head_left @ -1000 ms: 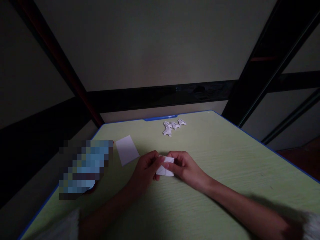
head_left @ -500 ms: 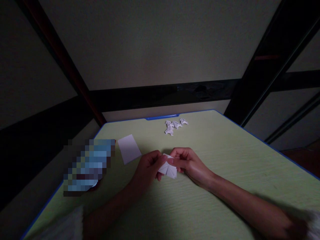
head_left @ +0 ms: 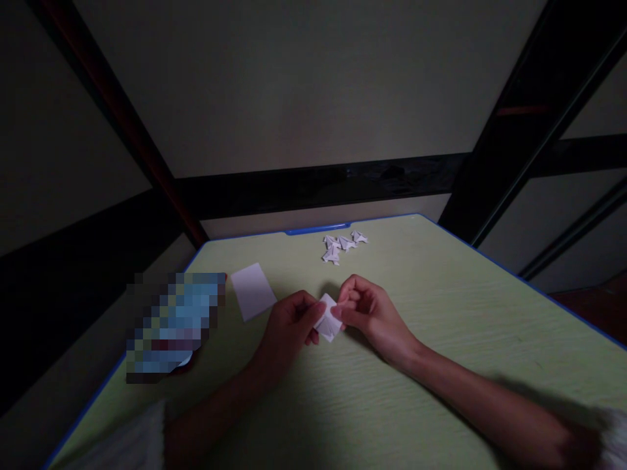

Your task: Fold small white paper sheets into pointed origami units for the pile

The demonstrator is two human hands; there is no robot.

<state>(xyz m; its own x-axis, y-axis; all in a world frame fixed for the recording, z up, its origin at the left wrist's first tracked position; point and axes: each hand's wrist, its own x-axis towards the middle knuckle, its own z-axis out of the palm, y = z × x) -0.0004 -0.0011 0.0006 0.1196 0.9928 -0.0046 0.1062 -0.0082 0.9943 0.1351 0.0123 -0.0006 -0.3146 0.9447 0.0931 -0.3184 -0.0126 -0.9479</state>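
Between my hands is a small piece of folded white paper (head_left: 328, 326), roughly diamond-shaped, with creases across its lower half. My left hand (head_left: 294, 320) pinches its left side, thumb on top and fingers underneath. On the right side, my right hand (head_left: 365, 305) grips the paper between thumb and curled fingers. Several small folded white paper figures (head_left: 332, 248) lie in a cluster near the table's far edge. To the left of my left hand lies a flat stack of white paper (head_left: 253, 292).
A pixelated, bluish object (head_left: 179, 326) lies at the table's left side. The pale green table (head_left: 441, 294) has a blue rim and a blue handle (head_left: 318, 229) at its far edge. Behind it rises a wall panel with a dark band (head_left: 313, 186).
The folded paper has turned into a diamond position and looks narrower. My right hand's fingers have lifted slightly, while my left hand keeps its pinch.
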